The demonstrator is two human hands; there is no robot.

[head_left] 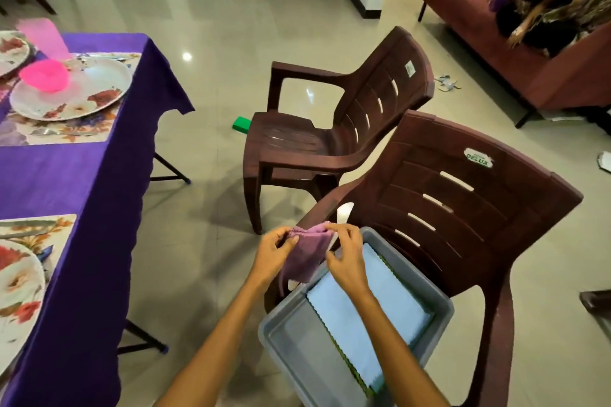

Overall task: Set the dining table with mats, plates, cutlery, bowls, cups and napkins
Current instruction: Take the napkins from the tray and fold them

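With both the left hand (276, 249) and right hand (345, 249) pinching the purple napkin (307, 254) at its top edge, align the corners between the fingertips before creasing.

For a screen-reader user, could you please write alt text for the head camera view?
Both hands, left hand and right hand, pinch a purple napkin above a grey tray of light blue cloths on a brown chair. Left, a purple-clothed table holds floral plates.
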